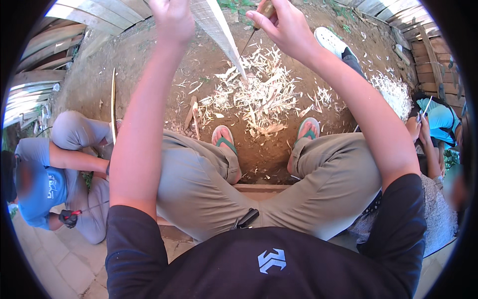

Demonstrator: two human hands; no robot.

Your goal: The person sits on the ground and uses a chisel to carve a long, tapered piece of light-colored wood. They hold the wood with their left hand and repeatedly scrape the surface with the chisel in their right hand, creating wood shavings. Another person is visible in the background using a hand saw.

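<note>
A pale, flat wooden strip (215,31) slants down from the upper edge, its narrow lower end at the pile of shavings (271,94) on the ground. My left hand (173,24) is closed in a fist against the strip's left side, blurred and partly cut off by the picture's edge; the strip appears to be in its grip. Right of the strip, my right hand (286,25) is wrapped round the wooden handle of a knife (268,8). Its thin metal blade points down beside the strip, seen nearly edge-on.
My sandalled feet (226,138) flank the shavings. On the left sits a person in a blue shirt (42,194), a black-gloved hand on a red-handled tool. At right are another person's white clog (329,42), more shavings (393,92) and a person in teal (440,119). Wooden fences (50,45) border the ground.
</note>
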